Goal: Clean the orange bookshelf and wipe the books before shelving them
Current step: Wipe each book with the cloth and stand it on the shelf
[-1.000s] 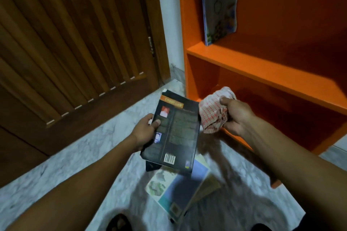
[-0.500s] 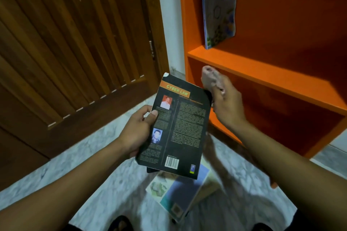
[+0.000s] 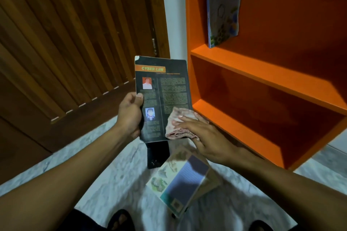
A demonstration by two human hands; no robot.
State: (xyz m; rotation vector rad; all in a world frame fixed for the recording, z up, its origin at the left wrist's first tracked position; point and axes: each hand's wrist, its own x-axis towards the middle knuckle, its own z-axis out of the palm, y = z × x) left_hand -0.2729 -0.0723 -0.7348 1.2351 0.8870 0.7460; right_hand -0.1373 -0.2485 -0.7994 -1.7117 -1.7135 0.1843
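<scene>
- Left hand [image 3: 129,116] grip: curled round the left edge of the black "Cyber Law" paperback [image 3: 163,97], thumb on the back cover, holding it up w/ the back cover facing the camera.
- Right hand [image 3: 203,137] grip: fingers spread pretty flat, pressing a pinkish checked cloth [image 3: 177,124] onto the lower right part of that cover. Not pinching it, more like a flat palm push.
- The book is in the air just left of the orange bookshelf [image 3: 262,80], about level w/ the lower compartment's front edge.
- Upper shelf has one thin blue illustrated book [image 3: 222,5] standing on it, leaning by the left wall.
- On the marble floor [image 3: 112,184] below the hands: a small pile of books [image 3: 180,184], top one w/ a blue/green cover, and a dark book [image 3: 157,154] lying just beside/partly under it.
- Slatted wooden door [image 3: 65,43] on the left.
- Sandalled feet [image 3: 120,219] at the bottom edge.
</scene>
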